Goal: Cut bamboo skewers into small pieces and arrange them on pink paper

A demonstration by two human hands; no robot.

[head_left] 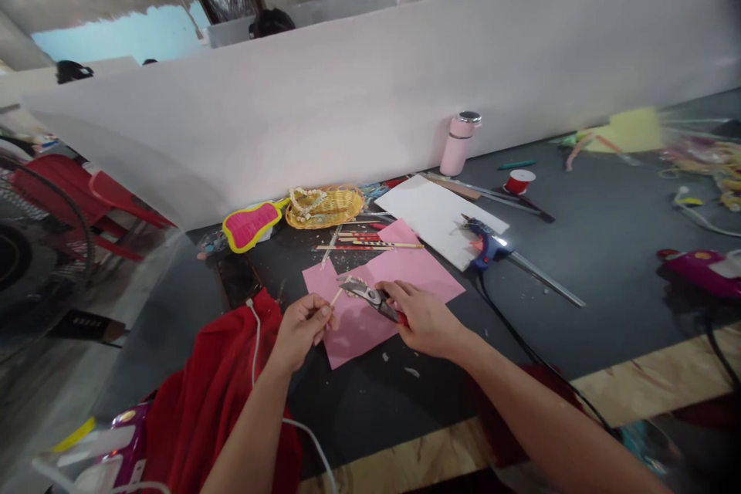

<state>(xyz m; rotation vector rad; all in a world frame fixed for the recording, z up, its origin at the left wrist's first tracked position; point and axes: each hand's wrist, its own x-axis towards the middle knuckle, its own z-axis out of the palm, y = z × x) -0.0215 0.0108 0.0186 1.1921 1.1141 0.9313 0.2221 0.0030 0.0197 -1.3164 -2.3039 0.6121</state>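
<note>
My right hand (425,318) is closed around the red handles of a pair of pruning shears (370,296), whose blades point left. Between thumb and fingers, my left hand (304,328) pinches a thin pale wooden stick (337,295). The stick's upper end is at the shears' blades; whether they touch it I cannot tell. Both hands are over a folded pink paper sheet (362,332). Some small pale beads lie on the paper behind the blades. Several chopsticks (376,245), some with red patterned ends, lie just beyond the paper.
A blue glue gun (486,245) rests by a white board (434,212), its cord running to the front edge. Farther back are a wicker basket (327,208), a pink bottle (459,145) and a red ribbon spool (519,182). Red cloth (217,370) drapes at left; a white partition (347,108) stands behind.
</note>
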